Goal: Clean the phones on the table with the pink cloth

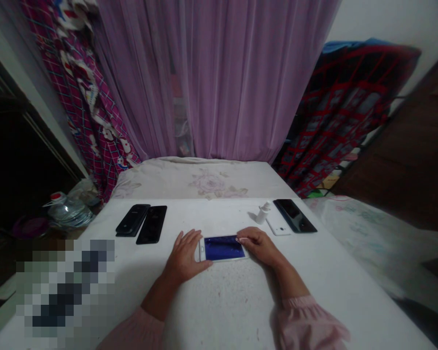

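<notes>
A white smartphone (222, 249) lies flat on the white table (222, 301), its screen glowing dark blue. My left hand (184, 255) cups the phone's left end, with the thumb along its near edge. My right hand (260, 245) lies over the right end, fingertips on the screen. Beyond my right hand are a small white spray bottle (263, 212), a white phone (277, 226) and a black phone (294, 215), which overlaps it. Two black phones (133, 219) (152, 224) lie side by side at the far left.
A floral-patterned bed cover (204, 182) lies past the table's far edge, below a purple curtain (222, 82). A plastic water bottle (69, 211) stands beyond the left edge. A pale sheet (372, 243) lies to the right. A pixelated patch (65, 291) hides the lower left.
</notes>
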`<state>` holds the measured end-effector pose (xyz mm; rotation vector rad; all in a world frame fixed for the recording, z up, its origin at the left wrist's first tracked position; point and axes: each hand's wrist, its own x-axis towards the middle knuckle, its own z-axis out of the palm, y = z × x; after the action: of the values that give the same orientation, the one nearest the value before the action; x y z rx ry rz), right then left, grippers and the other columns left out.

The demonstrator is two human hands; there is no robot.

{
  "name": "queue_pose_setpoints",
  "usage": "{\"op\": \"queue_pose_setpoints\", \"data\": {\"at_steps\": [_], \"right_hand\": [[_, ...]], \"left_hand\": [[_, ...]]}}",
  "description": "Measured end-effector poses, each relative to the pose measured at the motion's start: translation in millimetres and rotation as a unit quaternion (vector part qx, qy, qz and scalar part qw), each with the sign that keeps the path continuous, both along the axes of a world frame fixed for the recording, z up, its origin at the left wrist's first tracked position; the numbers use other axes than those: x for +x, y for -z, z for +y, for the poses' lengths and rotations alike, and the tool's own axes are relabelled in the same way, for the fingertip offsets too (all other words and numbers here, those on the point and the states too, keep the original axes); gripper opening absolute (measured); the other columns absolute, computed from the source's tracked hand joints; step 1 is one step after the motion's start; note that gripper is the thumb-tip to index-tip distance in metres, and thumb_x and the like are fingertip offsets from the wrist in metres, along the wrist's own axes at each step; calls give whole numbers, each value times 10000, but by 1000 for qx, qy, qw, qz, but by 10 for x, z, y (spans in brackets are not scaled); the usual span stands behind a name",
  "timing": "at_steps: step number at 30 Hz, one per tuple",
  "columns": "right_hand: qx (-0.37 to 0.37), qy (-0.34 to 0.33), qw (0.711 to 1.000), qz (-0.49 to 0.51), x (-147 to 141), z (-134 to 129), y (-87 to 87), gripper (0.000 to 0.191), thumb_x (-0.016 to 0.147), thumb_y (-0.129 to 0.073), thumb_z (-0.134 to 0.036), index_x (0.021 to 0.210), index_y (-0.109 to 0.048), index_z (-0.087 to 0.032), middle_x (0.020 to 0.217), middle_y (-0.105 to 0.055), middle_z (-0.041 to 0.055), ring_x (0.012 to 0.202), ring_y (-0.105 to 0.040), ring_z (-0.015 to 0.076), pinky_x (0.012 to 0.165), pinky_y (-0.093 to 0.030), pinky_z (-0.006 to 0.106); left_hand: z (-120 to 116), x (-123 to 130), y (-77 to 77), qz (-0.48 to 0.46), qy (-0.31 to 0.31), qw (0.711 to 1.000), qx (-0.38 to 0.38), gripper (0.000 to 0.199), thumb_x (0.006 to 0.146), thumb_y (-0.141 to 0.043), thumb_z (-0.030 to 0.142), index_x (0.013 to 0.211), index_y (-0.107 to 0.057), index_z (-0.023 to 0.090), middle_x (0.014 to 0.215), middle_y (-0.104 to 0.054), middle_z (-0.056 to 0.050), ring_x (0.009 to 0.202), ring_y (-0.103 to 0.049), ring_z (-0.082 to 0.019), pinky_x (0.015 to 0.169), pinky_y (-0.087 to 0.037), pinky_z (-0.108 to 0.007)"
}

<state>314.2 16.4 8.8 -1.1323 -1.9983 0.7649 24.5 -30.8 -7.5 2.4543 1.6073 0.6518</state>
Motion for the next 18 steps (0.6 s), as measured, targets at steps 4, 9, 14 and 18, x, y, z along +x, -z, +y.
{"op": "queue_pose_setpoints", "data": {"at_steps": [4,9,14,18], "right_hand": [[-58,-66,996,7,100,-28,-54,321,814,-635,-529,800,-779,-243,980,-727,100,1077,-624,250,952,-491,424],[-74,-56,996,2,81,-46,-63,325,799,-643,-539,796,-781,-245,1014,-722,96,1099,-615,249,960,-487,412],[-1,35,999,-15,-55,-13,5,281,854,-589,-458,842,-760,-234,875,-745,80,877,-665,230,863,-508,401],[17,55,998,-37,-103,-2,17,262,867,-577,-430,861,-753,-236,859,-748,73,859,-665,230,836,-506,388]], "left_hand": [[2,0,6,2,-2,1000,-2,700,721,-715,570,1288,-537,200,1378,-553,-145,1313,-467,-327,1148,-231,-555],[6,-2,29,-8,1,1000,8,689,732,-704,572,1293,-535,210,1377,-555,-141,1310,-470,-328,1149,-224,-553],[6,-1,34,-8,4,1000,8,693,731,-709,563,1292,-530,198,1374,-555,-149,1315,-465,-321,1147,-217,-550],[5,4,25,-6,3,1000,5,691,727,-720,549,1284,-536,184,1367,-559,-162,1315,-463,-325,1144,-220,-555]]}}
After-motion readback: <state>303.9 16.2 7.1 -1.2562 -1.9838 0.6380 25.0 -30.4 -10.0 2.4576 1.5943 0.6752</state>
